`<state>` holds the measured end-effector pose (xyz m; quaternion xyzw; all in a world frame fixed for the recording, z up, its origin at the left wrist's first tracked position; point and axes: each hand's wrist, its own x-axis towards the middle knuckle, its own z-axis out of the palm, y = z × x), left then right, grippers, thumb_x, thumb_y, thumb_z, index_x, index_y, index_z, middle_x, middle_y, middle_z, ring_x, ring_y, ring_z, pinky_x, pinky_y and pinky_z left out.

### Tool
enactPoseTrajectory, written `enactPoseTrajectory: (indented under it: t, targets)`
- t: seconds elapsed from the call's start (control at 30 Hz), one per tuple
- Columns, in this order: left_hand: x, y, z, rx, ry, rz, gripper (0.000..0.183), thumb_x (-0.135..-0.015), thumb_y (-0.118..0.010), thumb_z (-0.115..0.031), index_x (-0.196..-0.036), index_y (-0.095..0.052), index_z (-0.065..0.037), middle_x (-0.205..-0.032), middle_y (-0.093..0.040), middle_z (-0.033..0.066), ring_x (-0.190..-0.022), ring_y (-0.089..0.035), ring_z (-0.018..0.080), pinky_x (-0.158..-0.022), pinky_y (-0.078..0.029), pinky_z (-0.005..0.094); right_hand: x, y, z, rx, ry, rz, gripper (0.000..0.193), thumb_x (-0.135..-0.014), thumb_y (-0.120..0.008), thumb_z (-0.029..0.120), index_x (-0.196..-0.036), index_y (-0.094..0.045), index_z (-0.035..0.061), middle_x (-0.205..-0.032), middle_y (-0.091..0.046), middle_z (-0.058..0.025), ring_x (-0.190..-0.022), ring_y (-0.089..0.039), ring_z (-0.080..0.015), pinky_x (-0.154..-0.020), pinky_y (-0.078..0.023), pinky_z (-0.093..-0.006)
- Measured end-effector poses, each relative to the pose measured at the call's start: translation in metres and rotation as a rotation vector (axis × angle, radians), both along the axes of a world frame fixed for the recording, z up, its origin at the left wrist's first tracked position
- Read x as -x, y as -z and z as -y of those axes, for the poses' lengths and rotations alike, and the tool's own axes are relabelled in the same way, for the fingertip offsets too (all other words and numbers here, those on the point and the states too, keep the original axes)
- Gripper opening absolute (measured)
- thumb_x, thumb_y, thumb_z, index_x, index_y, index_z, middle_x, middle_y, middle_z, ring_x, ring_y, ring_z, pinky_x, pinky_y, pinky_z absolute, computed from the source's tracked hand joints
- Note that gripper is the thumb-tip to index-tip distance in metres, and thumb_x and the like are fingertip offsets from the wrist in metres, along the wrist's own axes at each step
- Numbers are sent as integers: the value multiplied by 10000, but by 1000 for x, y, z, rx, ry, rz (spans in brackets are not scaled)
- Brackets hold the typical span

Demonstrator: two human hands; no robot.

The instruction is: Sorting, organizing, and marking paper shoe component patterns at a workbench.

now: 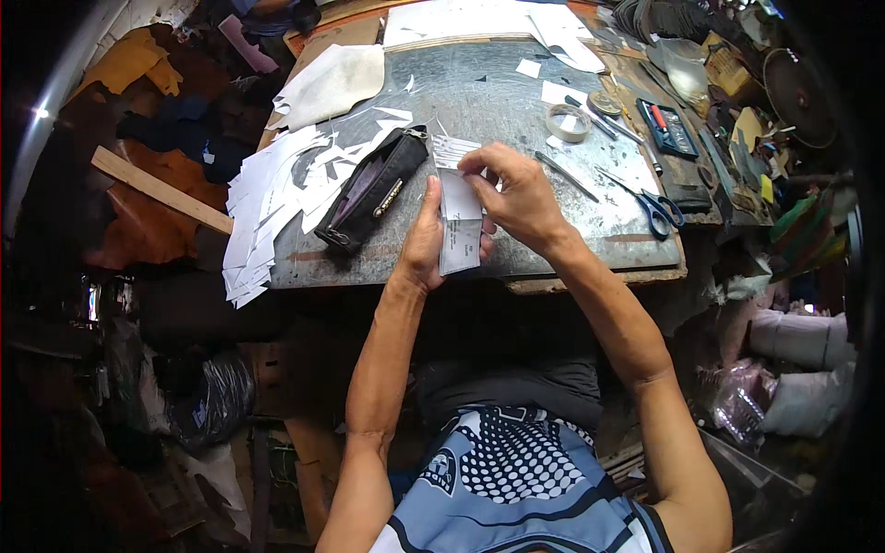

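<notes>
The metal-topped workbench (479,101) fills the upper centre of the frame. On it, from largest to smallest: one spread of white paper patterns (277,198) at centre left, one large pale sheet (336,78) above it, one dark zippered pouch (373,189) lying at a slant just left of the hands, one pair of blue-handled scissors (659,210) at centre right, and one roll of tape (568,122) in the upper middle. One wooden strip (161,191) lies off the bench at the left.

The small stack of white paper cards (460,221) is held at the centre of the frame, above the near edge of the bench. The left hand (426,241) grasps the stack from its left side, thumb raised along the edge. The right hand (516,194) is clenched over the top of the stack, fingertips pinching its upper end. The number of cards in the stack cannot be told; two faces are visible.

Procedure, as judged: keep the left-hand grip firm and low so the cards stay aligned. Use only the right fingertips to separate or square the upper edge. Work over the bench so that a dropped card lands on the metal surface.
</notes>
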<state>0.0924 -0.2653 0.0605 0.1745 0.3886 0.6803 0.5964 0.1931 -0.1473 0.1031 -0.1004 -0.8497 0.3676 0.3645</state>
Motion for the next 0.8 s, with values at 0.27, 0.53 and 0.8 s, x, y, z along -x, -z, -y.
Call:
enactPoseTrajectory:
  t: [0.27, 0.53, 0.8]
  targets:
    - [-1, 2, 5, -37, -10, -80, 523, -970, -404, -543, -1140, -532, -65, -742, -599, 61, -598, -610, 143, -527, -530, 281, 3, 6, 1, -44, 32, 1, 154, -838, -645, 64, -984, -635, 15, -881, -644, -115, -785, -657, -233, -693, -541, -333]
    - [10, 8, 13, -3, -155, -161, 398, -980, -520, -271, -1273, -468, -8, -797, -617, 69, -645, -625, 140, -565, -543, 269, -19, 24, -50, -115, 152, 218, 203, -863, -625, 123, -1023, -650, 1, -970, -659, -162, -834, -658, -266, -770, -532, -366]
    - [13, 16, 10, 27, -142, -226, 413, -968, -549, -237, -1287, -437, 0, -786, -612, 72, -649, -622, 144, -601, -545, 274, -34, 37, -57, -301, 50, 643, 516, -789, -714, 287, -1219, -588, 31, -1179, -617, -185, -1115, -558, -320, -973, -429, -418]
